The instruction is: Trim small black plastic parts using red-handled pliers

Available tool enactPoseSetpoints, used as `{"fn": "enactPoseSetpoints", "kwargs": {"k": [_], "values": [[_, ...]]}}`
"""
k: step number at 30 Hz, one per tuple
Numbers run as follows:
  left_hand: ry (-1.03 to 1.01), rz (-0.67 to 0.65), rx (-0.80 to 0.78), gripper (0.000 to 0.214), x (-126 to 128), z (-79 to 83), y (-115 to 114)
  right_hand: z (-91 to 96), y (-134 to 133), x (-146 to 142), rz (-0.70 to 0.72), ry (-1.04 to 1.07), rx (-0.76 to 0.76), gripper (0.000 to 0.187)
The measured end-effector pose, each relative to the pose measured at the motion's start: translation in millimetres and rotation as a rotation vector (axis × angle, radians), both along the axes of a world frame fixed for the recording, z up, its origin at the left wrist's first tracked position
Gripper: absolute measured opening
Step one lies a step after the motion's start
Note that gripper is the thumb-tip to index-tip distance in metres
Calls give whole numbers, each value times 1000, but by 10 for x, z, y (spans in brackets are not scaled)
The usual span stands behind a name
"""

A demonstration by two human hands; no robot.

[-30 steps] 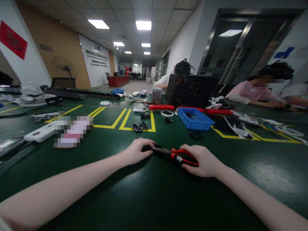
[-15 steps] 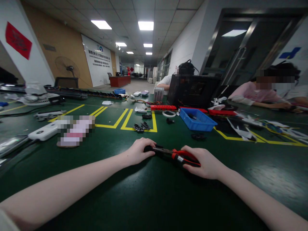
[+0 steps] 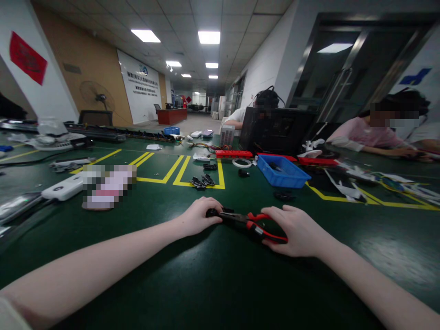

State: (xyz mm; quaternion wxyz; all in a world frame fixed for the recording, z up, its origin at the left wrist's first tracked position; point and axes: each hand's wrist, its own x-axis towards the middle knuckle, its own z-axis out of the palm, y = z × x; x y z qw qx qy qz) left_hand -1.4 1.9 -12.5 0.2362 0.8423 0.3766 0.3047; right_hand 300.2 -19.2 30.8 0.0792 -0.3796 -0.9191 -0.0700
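We see a small black part (image 3: 211, 212) midway across the green table (image 3: 220, 284), closer to its near edge than the blue tray (image 3: 292, 180). Our left hand (image 3: 201, 214) pinches it, thumb against fingers. Our right hand (image 3: 299, 229) grasps red-and-black pliers (image 3: 256, 228) by parted handles, nose reaching the part; whether the jaws bite it, we can't tell. Toward the far edge: black clips (image 3: 203, 181) beside yellow tape (image 3: 222, 176), then a red strip (image 3: 233, 154). Toward the left edge: a white device (image 3: 65, 187).
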Motion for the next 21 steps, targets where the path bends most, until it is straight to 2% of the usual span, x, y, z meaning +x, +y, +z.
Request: {"fn": "enactPoseSetpoints", "kwargs": {"k": [4, 7, 12, 21], "values": [[-24, -15, -11, 10, -4, 4, -3, -33, 18, 23, 58, -9, 97, 54], [-45, -30, -25, 9, -8, 4, -9, -50, 23, 30, 54, 5, 108, 54], [-64, -27, -43, 9, -5, 3, -16, -39, 7, 0, 6, 9, -28, 55], [-75, -8, -66, 10, -3, 9, -13, 4, -21, -66, -73, 68, -251, 45]]}}
